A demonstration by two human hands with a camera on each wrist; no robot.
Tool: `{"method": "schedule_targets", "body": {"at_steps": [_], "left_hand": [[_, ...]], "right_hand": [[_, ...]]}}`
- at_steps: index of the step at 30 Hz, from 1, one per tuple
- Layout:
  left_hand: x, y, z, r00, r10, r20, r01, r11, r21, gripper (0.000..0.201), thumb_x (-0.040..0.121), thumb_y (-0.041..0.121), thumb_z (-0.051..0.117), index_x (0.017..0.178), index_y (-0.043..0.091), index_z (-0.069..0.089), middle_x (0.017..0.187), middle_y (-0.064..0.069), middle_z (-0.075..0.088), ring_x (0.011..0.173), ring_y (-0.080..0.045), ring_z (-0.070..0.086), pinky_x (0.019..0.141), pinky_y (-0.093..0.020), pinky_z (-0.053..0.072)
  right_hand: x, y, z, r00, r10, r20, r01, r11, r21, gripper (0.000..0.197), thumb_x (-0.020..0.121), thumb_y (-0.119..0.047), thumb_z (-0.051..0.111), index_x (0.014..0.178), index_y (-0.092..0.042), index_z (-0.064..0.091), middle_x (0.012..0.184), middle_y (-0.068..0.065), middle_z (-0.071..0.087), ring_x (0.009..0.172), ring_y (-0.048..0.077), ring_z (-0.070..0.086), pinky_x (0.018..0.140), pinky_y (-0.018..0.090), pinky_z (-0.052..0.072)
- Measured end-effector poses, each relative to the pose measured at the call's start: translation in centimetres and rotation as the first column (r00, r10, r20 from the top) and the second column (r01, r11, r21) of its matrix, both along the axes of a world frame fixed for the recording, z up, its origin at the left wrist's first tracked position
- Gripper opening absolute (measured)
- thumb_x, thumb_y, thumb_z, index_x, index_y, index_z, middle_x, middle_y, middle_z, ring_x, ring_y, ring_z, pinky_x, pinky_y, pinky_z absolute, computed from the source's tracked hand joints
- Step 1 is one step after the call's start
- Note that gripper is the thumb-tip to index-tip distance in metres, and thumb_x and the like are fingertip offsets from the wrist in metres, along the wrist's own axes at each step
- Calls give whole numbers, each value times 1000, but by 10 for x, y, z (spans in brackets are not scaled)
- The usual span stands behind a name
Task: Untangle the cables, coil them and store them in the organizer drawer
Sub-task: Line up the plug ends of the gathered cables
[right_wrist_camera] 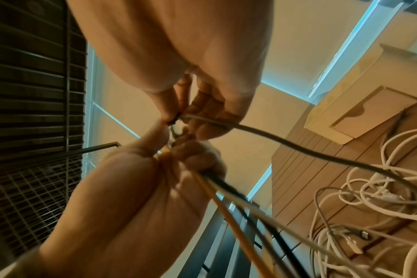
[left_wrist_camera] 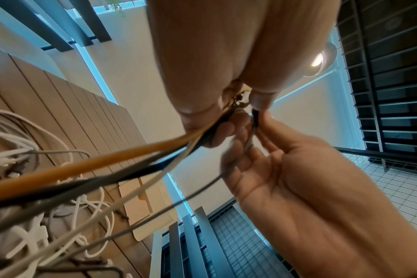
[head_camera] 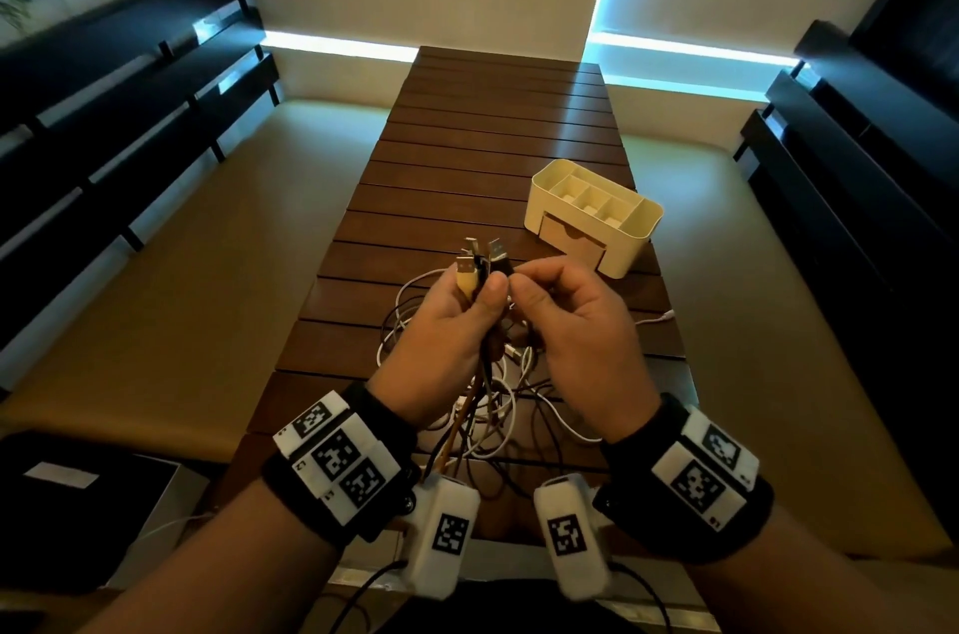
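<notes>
Head view: the left hand grips a bunch of cables, plug ends up, above a slatted table; the right hand pinches one dark cable, the cream organizer just beyond, its drawer closed. Left wrist view: orange, black and white cables trail from curled fingers. Right wrist view: no writing is legible on the organizer.

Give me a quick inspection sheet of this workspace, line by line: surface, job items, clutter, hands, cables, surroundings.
Surface: slatted wooden table.
Job's things: cream organizer, drawer closed; cable tangle on the table.
Clutter: nothing seen.
Hands: left hand grips a bundle of cable ends; right hand pinches one dark cable.
Cables: yellow cable, black and white ones, uncoiled.
Surroundings: cushioned benches, dark slatted backrests.
</notes>
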State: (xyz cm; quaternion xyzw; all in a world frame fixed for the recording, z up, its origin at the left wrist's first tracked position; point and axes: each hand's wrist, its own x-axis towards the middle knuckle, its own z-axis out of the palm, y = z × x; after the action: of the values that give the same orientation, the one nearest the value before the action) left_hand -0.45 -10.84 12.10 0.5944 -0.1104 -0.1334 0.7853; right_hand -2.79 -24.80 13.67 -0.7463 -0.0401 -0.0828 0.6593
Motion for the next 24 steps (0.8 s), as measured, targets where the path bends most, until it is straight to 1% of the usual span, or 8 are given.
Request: {"method": "schedule_targets", "body": {"at_steps": [2, 3, 7, 10, 16, 19, 21, 24], "left_hand": [[-1, -4, 1, 1000, 11, -3, -11, 998, -60, 40, 91, 37, 52, 117, 7, 54, 100, -9, 68, 93, -23, 68, 81, -38, 58], [-1, -5, 2, 1000, 12, -4, -13, 996, -84, 39, 90, 34, 52, 116, 6, 53, 104, -10, 68, 98, -24, 69, 82, -38, 58], [-2, -7, 5, 1000, 1, 12, 0, 991, -137, 40, 89, 28, 51, 116, -1, 49, 97, -7, 69, 91, -19, 71, 75, -31, 58], [-3, -11, 4, 999, 24, 41, -19, 994, -112, 45, 90, 26, 49, 121, -7, 46, 100, -11, 67, 91, -19, 71, 74, -30, 58], [0, -16, 4, 994, 69, 81, -72, 997, 40, 42, 89, 40, 51, 115, 7, 53, 107, -16, 65, 98, -25, 68, 84, -41, 59], [1, -18, 5, 994, 52, 92, -59, 996, 73, 50, 89, 52, 52, 114, 9, 54, 103, -13, 65, 93, -24, 67, 80, -40, 58], [0, -19, 7, 996, 50, 67, -52, 998, 29, 43, 93, 45, 49, 113, 8, 53, 99, -9, 67, 90, -20, 68, 77, -36, 57], [0, -19, 7, 996, 84, 39, -83, 996, -41, 44, 92, 44, 51, 109, 4, 51, 92, -6, 66, 83, -18, 68, 69, -32, 56]], "right_hand": [[-1, 3, -1, 1000, 1, -1, -1, 1000, -1, 13, 98, -18, 58, 106, -16, 67, 96, -4, 70, 87, 13, 69, 72, 33, 61], [-2, 3, -1, 1000, 0, -4, 0, 1000, 0, 15, 98, -18, 58, 108, -17, 68, 98, -3, 71, 90, 13, 69, 74, 33, 61], [-3, 1, -1, 1000, 6, -3, -6, 998, -67, 18, 98, -16, 57, 110, -18, 70, 108, -1, 66, 96, 11, 67, 78, 29, 60], [-1, -2, 0, 1000, 14, -15, -15, 998, -62, 15, 96, -15, 60, 107, -14, 71, 106, 3, 66, 93, 11, 68, 71, 26, 60], [3, -10, 4, 999, 1, -41, -2, 1000, -30, 15, 92, -21, 65, 101, -10, 70, 92, 3, 71, 77, 12, 72, 59, 22, 57], [4, -11, 5, 1000, 8, -28, -9, 1000, -21, 18, 92, -25, 65, 102, -12, 71, 95, 2, 70, 78, 13, 72, 59, 23, 57], [5, -11, 6, 1000, 14, -9, -14, 999, -39, 15, 92, -24, 66, 101, -14, 71, 93, 2, 70, 77, 12, 71, 59, 22, 57], [9, -12, 6, 999, 31, -30, -32, 999, -22, 13, 91, -24, 68, 94, -12, 68, 78, -1, 70, 66, 11, 70, 55, 19, 54]]}}
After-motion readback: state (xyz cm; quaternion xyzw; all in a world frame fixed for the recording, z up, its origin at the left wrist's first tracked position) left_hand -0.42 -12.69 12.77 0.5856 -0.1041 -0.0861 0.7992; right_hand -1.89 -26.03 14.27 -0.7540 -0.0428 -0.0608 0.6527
